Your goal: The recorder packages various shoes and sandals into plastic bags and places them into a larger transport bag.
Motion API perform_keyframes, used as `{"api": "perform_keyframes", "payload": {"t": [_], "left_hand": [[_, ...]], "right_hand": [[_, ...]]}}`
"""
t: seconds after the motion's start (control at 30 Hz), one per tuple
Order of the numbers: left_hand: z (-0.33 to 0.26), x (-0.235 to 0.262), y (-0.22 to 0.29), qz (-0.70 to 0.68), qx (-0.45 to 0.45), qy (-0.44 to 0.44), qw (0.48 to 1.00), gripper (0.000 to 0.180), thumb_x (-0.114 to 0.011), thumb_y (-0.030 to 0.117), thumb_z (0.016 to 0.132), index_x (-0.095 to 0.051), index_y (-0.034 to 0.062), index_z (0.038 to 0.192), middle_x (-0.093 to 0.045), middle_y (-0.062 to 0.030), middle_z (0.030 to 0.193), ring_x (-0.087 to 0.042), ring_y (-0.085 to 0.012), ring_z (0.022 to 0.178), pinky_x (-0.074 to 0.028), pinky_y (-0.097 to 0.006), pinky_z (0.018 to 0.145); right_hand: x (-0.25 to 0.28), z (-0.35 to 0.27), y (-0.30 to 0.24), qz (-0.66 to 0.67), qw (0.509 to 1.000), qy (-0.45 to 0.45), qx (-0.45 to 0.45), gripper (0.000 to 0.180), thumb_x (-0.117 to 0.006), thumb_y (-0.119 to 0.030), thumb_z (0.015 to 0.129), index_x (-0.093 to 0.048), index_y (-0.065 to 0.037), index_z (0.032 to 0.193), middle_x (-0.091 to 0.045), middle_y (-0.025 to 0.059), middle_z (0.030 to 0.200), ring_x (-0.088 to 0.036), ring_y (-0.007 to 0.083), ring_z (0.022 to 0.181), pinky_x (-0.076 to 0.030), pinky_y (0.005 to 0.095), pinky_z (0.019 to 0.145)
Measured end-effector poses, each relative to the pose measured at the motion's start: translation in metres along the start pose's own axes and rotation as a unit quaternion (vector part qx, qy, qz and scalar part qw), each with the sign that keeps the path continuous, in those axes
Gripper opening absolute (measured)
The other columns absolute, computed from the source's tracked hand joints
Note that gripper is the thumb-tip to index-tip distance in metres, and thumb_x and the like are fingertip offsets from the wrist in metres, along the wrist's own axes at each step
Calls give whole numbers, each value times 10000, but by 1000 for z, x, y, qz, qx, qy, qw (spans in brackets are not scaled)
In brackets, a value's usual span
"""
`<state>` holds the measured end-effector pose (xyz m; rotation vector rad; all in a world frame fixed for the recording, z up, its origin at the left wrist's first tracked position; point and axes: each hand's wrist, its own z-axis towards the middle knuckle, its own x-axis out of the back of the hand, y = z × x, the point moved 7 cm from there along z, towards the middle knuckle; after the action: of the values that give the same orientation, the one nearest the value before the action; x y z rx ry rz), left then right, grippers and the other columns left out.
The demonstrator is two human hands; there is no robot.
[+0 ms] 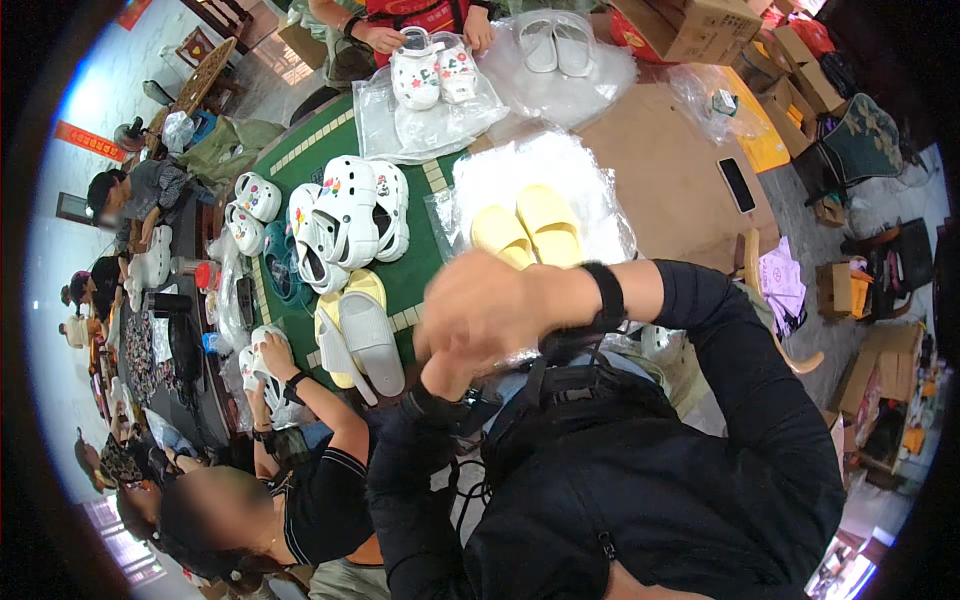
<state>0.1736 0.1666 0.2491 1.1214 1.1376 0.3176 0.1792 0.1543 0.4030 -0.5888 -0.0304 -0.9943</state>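
Note:
My right hand (490, 300), with a black band on its wrist, crosses over my left hand (448, 368) close in front of my body. Both are smeared by motion, and their fingers cannot be made out. Just beyond them a pair of yellow slides (548, 225) lies on clear plastic bags (610, 215); my right hand partly covers the near end of the left slide. To the left, a pair of grey slides (370, 345) rests against another yellow pair (365, 288). White clogs (345, 205) with coloured charms are piled behind these.
Across the table a person's hands (383, 39) are at white clogs (418, 75) on plastic bags. Light slides (556, 45) lie beside them. At left, a co-worker's hand (272, 352) touches white clogs. A phone (736, 186) and cardboard boxes (690, 30) are to the right.

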Motion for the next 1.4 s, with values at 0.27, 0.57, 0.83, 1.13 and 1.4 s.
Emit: {"api": "perform_keyframes", "payload": {"t": [0.27, 0.57, 0.83, 1.13, 1.4], "left_hand": [[9, -20, -39, -252, 183, 77, 947, 347, -395, 121, 882, -421, -13, 1200, -502, -106, 1165, -476, -198, 1078, -364, -347, 931], [14, 40, 87, -130, -159, 183, 961, 201, -435, 200, 895, -509, 45, 999, -528, -74, 910, -496, -179, 783, -399, -306, 729], [35, 10, 125, -278, -184, 82, 939, 304, -416, 341, 901, -536, 62, 919, -505, -76, 822, -424, -190, 713, -369, -312, 696], [32, 19, 132, -308, -203, 94, 925, 269, -437, 307, 902, -538, 58, 891, -528, -65, 798, -485, -176, 735, -406, -299, 674], [31, 49, 107, -184, -222, 150, 946, 201, -460, 255, 887, -529, 66, 871, -526, -47, 768, -493, -158, 685, -417, -280, 653]], "right_hand": [[25, -63, 88, 146, 900, 97, -399, 237, -488, -190, 887, -605, 9, 834, -598, 64, 678, -559, 94, 583, -439, 232, 511], [53, -111, 106, -56, 903, 183, -385, 170, -557, -163, 841, -582, -18, 926, -586, 58, 775, -517, 122, 706, -422, 257, 671], [-63, -89, 77, 327, 775, -163, -516, 132, -516, -133, 869, -558, -13, 905, -530, -42, 793, -472, 43, 777, -394, 210, 707], [-77, -137, 96, 483, 650, -149, -568, 154, -496, -90, 885, -494, -42, 1031, -539, -22, 1015, -496, 46, 911, -391, 206, 802], [-87, -147, 97, 485, 648, -170, -562, 279, -474, -78, 894, -465, -66, 1173, -531, -11, 1075, -491, 72, 1000, -390, 215, 849]]}}
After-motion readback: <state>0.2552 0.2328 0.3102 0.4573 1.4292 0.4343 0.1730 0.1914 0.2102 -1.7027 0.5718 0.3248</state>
